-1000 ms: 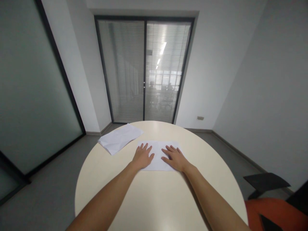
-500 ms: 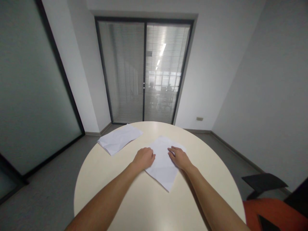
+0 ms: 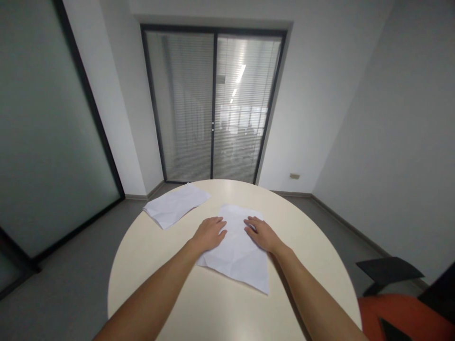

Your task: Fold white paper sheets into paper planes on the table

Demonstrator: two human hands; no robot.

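Observation:
A creased white sheet of paper (image 3: 236,258) lies in front of me on the round cream table (image 3: 199,303). My left hand (image 3: 212,233) rests on its left side, fingers stretched out and apart from the thumb. On the opposite side, my right hand (image 3: 262,233) lies on the paper with its fingers spread. Neither hand grips anything. Farther off to the left, a second white paper (image 3: 177,204), seemingly folded, sits near the table's far left edge.
An orange-seated chair (image 3: 394,310) with a black armrest (image 3: 389,269) stands at the lower right beside the table. Beyond the table is a glass partition (image 3: 186,113) with blinds. A frosted glass panel (image 3: 50,128) is on the left.
The paper under my hands has turned, its near corner swinging to the right and its lower edge now facing me more. My left fingers have gone from curled to stretched out.

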